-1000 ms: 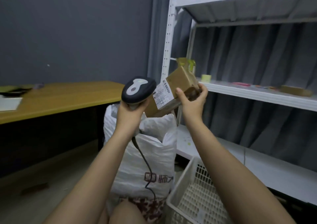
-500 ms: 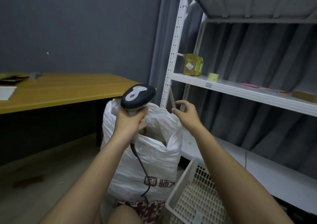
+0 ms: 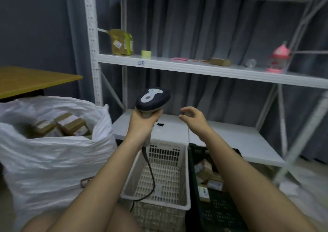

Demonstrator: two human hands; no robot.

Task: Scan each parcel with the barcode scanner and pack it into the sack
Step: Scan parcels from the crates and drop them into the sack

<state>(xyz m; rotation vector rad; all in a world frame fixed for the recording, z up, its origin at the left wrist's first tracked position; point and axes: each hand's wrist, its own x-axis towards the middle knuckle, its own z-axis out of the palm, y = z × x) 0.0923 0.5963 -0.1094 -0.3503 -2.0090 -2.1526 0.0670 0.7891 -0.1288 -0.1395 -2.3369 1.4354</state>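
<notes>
White sack (image 3: pixel 53 153) gapes left; left hand (image 3: pixel 143 123) grips scanner (image 3: pixel 152 98), right hand (image 3: pixel 193 118) loose.

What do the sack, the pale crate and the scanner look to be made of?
Sack: thin white woven plastic, probably; it crumples in glossy folds. Pale crate: rigid moulded plastic, matte cream, with a regular slotted grid. Scanner: hard plastic shell, dark with a light grey inlay and a slight sheen, gripped by the left hand.
</notes>
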